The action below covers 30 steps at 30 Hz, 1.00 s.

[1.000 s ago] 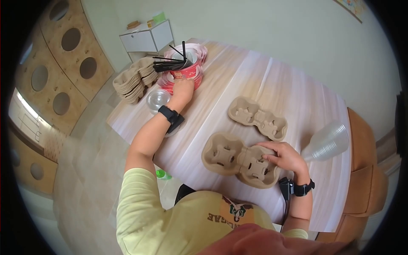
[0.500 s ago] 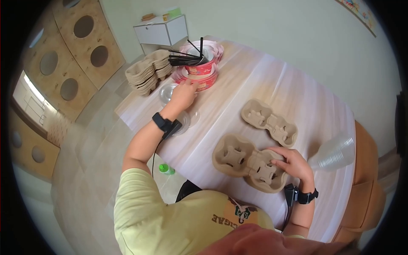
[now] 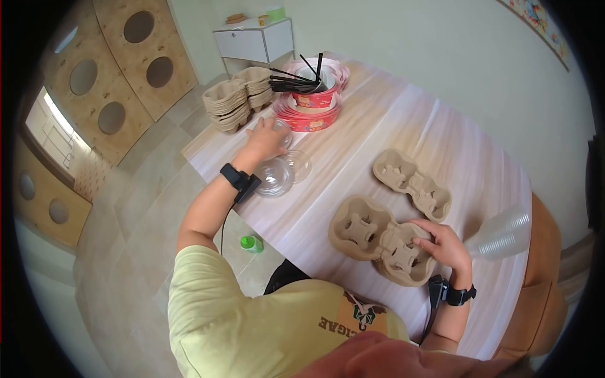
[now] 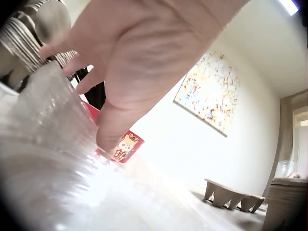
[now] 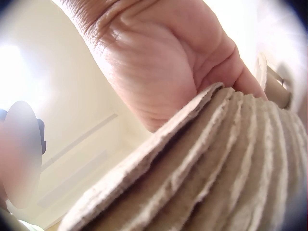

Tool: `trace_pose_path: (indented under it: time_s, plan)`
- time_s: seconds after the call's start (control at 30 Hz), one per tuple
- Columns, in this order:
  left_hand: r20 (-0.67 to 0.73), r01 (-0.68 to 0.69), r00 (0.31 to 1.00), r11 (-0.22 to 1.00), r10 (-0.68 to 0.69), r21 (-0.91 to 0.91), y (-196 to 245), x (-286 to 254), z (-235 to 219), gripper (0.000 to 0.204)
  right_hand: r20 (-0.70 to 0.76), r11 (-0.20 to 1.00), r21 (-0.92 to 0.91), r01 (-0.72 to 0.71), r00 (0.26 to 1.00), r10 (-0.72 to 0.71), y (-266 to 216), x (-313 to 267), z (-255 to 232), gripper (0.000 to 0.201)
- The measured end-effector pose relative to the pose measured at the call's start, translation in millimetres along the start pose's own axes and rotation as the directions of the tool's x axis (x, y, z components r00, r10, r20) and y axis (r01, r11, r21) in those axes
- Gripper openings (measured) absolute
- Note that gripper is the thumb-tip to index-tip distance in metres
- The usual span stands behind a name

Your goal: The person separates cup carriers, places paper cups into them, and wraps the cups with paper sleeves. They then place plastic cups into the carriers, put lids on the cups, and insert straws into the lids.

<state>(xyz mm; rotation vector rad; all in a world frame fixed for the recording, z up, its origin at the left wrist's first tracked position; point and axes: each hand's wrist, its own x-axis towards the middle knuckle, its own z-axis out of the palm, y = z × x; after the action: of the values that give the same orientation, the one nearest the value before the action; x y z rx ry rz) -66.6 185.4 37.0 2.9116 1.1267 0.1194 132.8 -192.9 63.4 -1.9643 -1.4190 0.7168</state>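
Note:
My left hand (image 3: 267,140), fingers spread, reaches over clear plastic dome lids at the left side of the table. One lid lies partly hidden under it; other clear lids (image 3: 275,179) sit just nearer, by the wrist. In the left wrist view, its thumb comes down right at the clear plastic (image 4: 72,159). My right hand (image 3: 451,248) grips the right end of a brown pulp cup carrier (image 3: 355,228), thumb in the cup well and fingers along the far rim. The right wrist view shows this carrier topping a nested stack (image 5: 231,159).
Another cup carrier (image 3: 413,183) lies beyond. Red printed paper rings (image 3: 307,121), black straws (image 3: 295,83) and a stack of carriers (image 3: 232,104) stand at the far left. Nested clear cups (image 3: 502,236) lie at right, near a brown chair (image 3: 545,252). A green bottle (image 3: 251,244) is below the table edge.
My left hand has drawn back from the red paper rings to the clear lids, its fingers spreading. The head view has shifted. My right hand stays on the carrier.

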Motion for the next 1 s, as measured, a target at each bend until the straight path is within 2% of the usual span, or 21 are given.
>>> trace_pose_path:
  time_s: [0.1,0.17,0.27,0.4,0.5,0.57,0.6,0.63,0.67,0.7,0.73,0.77,0.8,0.87,0.9,0.97,1.0]
  plan:
    - [0.003,-0.007,1.000,1.000,0.006,0.029,-0.7,4.8,8.4,0.056,0.012,1.000,-0.014,-0.027,1.000,0.027,-2.3,-0.6,-0.9,0.036]
    - [0.029,0.034,0.999,0.995,-0.037,0.098,0.3,8.9,11.5,0.052,-0.002,1.000,0.001,-0.006,1.000,0.006,1.8,-0.8,0.4,0.037]
    - [0.035,0.049,0.998,0.996,-0.052,0.075,-6.2,16.7,13.6,0.047,-0.008,1.000,0.001,0.010,1.000,-0.010,5.6,-1.2,1.1,0.037]
    - [0.017,0.087,0.996,0.986,-0.090,0.140,-11.2,15.2,13.4,0.052,-0.004,0.999,-0.036,0.004,1.000,-0.004,2.3,-1.3,-0.8,0.037]
    - [-0.040,0.106,0.994,0.987,-0.102,0.118,-21.6,16.3,20.1,0.049,-0.002,0.999,-0.032,-0.002,1.000,0.001,-0.6,-1.3,-1.9,0.037]
    - [-0.136,0.132,0.984,0.986,-0.118,0.101,-30.6,19.1,27.4,0.053,0.026,1.000,-0.010,-0.006,1.000,0.006,1.7,-0.7,-2.3,0.037]
    - [-0.124,0.147,0.983,0.982,-0.132,0.120,-34.4,20.7,28.0,0.057,0.004,0.999,-0.009,-0.036,0.999,0.036,3.3,-0.1,-2.3,0.037]
    - [-0.191,0.052,0.981,0.992,-0.030,0.114,-65.0,36.3,54.3,0.059,0.014,0.999,-0.030,0.035,0.999,-0.035,5.6,0.7,-2.3,0.037]
    - [-0.245,0.018,0.969,0.997,0.002,0.079,-68.4,37.1,55.6,0.062,0.008,0.995,-0.053,0.085,0.996,-0.085,9.6,-1.8,-2.6,0.037]
    - [-0.341,-0.105,0.931,0.991,0.128,0.086,-67.1,29.4,48.7,0.064,0.011,0.993,-0.038,0.116,0.993,-0.116,15.0,-1.4,-1.3,0.037]
    - [-0.374,-0.115,0.918,0.992,0.129,0.060,-55.3,18.6,36.3,0.066,0.006,0.989,-0.026,0.144,0.990,-0.144,19.6,0.0,0.1,0.037]
    - [-0.429,-0.204,0.878,0.977,0.211,0.063,-57.4,13.0,34.1,0.067,0.019,0.989,-0.052,0.139,0.990,-0.138,20.4,0.2,-0.3,0.037]
    - [-0.354,-0.178,0.919,0.984,0.176,0.025,-41.6,-2.1,19.8,0.072,0.037,0.987,-0.077,0.140,0.990,-0.137,20.5,-0.2,-1.3,0.038]
    - [-0.294,-0.285,0.917,0.959,0.270,-0.009,-26.1,-25.4,15.0,0.075,0.052,0.985,-0.157,0.066,0.997,-0.058,21.1,-1.6,-1.5,0.038]
    - [-0.290,-0.326,0.906,0.945,0.308,-0.014,-17.6,-29.3,16.6,0.075,0.021,0.988,-0.154,0.030,0.999,-0.027,19.1,-6.9,-4.8,0.038]
    - [-0.194,-0.528,0.848,0.816,0.492,-0.235,-7.1,-53.1,13.1,0.074,0.075,0.991,-0.133,0.003,0.997,0.007,9.9,-4.2,-6.9,0.037]
    - [-0.154,-0.517,0.855,0.830,0.494,-0.207,-1.5,-64.4,13.5,0.072,0.101,0.991,-0.128,0.040,0.994,-0.027,12.8,-1.9,-3.6,0.037]
